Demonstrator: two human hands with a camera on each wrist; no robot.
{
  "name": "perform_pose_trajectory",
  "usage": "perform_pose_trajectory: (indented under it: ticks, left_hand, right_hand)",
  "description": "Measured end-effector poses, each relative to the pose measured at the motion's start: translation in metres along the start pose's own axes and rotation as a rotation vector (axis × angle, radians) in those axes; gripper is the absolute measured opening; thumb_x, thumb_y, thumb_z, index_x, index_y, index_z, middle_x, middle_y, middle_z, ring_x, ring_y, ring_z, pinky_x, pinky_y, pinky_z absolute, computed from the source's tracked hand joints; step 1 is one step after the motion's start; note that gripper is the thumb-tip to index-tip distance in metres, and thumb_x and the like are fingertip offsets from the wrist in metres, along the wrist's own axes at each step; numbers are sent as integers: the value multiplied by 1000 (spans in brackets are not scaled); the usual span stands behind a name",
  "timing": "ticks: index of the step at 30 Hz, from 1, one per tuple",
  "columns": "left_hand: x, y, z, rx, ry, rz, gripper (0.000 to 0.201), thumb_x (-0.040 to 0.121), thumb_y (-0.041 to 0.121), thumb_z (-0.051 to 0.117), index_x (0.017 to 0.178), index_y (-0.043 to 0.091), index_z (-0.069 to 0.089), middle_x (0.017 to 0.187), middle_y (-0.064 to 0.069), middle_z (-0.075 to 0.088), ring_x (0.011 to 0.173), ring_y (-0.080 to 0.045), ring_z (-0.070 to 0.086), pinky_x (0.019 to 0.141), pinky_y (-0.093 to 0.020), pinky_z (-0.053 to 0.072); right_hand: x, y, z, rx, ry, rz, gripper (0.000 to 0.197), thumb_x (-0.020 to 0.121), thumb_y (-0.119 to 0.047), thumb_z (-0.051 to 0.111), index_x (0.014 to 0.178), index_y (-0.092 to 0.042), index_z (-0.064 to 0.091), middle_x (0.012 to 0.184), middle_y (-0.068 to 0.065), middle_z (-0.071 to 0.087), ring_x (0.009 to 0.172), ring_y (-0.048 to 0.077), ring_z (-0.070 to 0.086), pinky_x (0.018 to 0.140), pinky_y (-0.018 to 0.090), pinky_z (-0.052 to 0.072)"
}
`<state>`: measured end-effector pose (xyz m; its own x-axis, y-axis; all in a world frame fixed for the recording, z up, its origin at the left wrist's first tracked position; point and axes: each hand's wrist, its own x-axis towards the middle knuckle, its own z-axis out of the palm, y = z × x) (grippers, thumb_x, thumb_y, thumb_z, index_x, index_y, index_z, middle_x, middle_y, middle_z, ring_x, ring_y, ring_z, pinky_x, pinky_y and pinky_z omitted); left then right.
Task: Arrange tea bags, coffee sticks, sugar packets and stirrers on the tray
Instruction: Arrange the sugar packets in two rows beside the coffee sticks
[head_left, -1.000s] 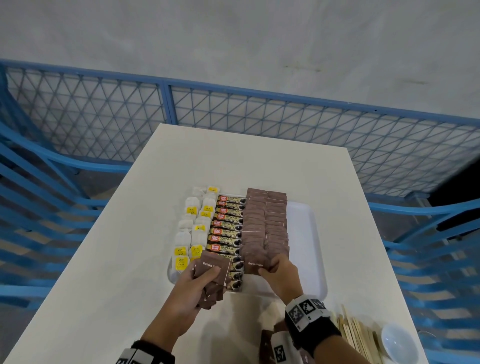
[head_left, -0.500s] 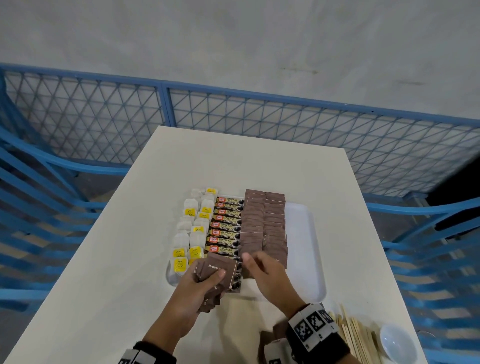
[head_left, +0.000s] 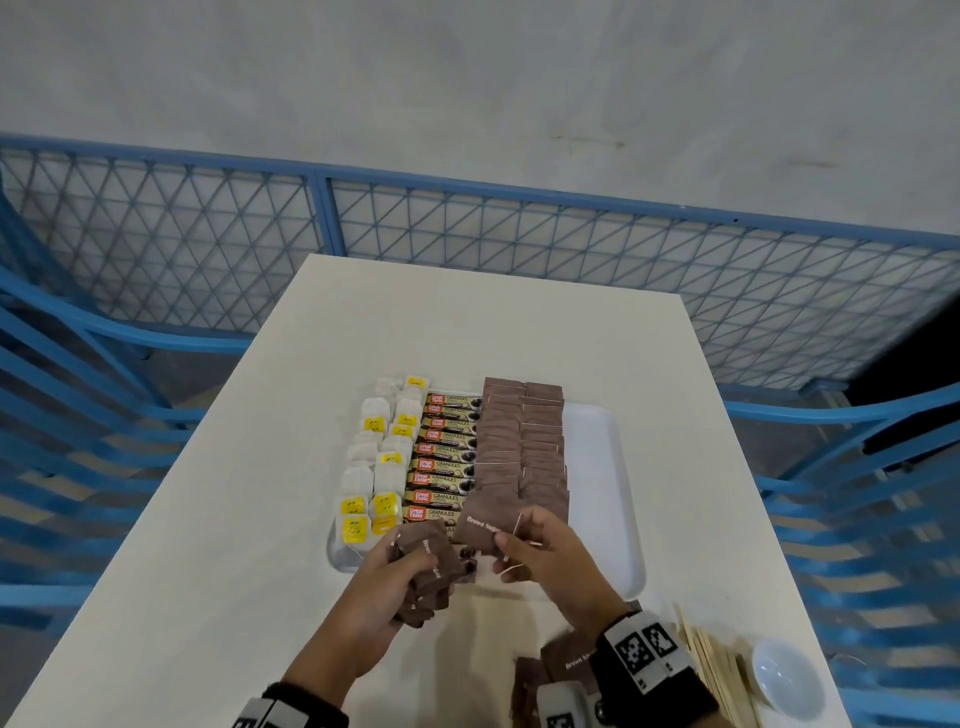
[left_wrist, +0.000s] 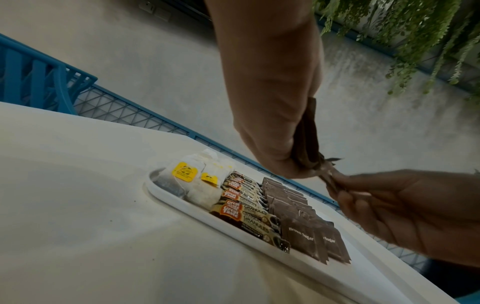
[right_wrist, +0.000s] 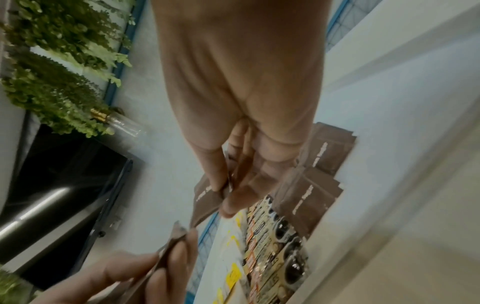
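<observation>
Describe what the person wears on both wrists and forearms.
Both hands are bare, with no sleeves showing. The right hand has a black wristband carrying a white block printed with black square marker patterns. The left hand has a black band with a similar white block, cut off at the frame edge.

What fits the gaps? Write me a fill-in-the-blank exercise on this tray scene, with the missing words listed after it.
1. The right hand pinches a single brown ____ packet.
2. The left hand holds a bunch of packets of the ____ kind.
3. On the tray, the coffee sticks lie between the sugar rows and the ____ bags.
4. The wooden stirrers lie on the ____, not on the tray.

Missing words: sugar; same; tea; table
</observation>
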<state>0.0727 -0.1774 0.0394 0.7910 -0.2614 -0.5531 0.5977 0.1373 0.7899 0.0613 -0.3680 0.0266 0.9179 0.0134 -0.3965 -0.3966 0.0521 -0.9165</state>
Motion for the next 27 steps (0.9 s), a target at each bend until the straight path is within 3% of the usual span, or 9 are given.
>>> perform_pose_trajectory:
  ticks: [2,6,12,15,22,27]
  left_hand:
    - [-1,0,-1,-5,2,2,28,89,-5,46,108,11,57,76,-18,66,59,-29,59,39,-20,33]
    - [-1,0,0,13,5,10,28,90,-5,45,107,14,57,63,-11,66,49,-22,58,40,-21,31]
    - [-4,0,0,57,-19,31,29,90,-4,49,113,11,58,65,-12,65,47,-19,57,38,-21,33]
    - [-4,-1,-1,69,-16,38,30,89,-3,52,115,10,58,66,-12,65,50,-20,57,41,-20,32]
    - [-4,-1,-3,77,14,57,28,86,-1,59,113,7,58,65,-11,63,50,-19,56,41,-19,32]
    - [-2,-2,-3,88,27,55,27,85,1,62,111,5,58,63,-13,61,47,-19,50,40,-17,31]
  right_hand:
    - [4,6,-13,-51,99,20,9,88,0,57,84,-6,52,74,9,62,61,17,62,58,24,53]
    - [14,24,-30,-220,206,60,14,86,0,61,81,-12,55,74,6,63,56,13,60,52,19,47]
    - [25,42,-29,-537,239,51,13,81,-14,69,81,-21,58,77,-4,65,69,8,58,62,10,42]
    - [28,42,-23,-597,258,37,18,80,-17,70,74,-24,54,80,-3,63,74,11,57,60,8,40]
    - [33,47,-17,-624,299,51,26,79,-19,70,67,-24,48,69,-8,54,64,5,49,57,9,36]
    - [29,46,-15,-595,344,17,25,78,-20,72,80,-16,47,72,-7,51,69,10,49,57,10,37]
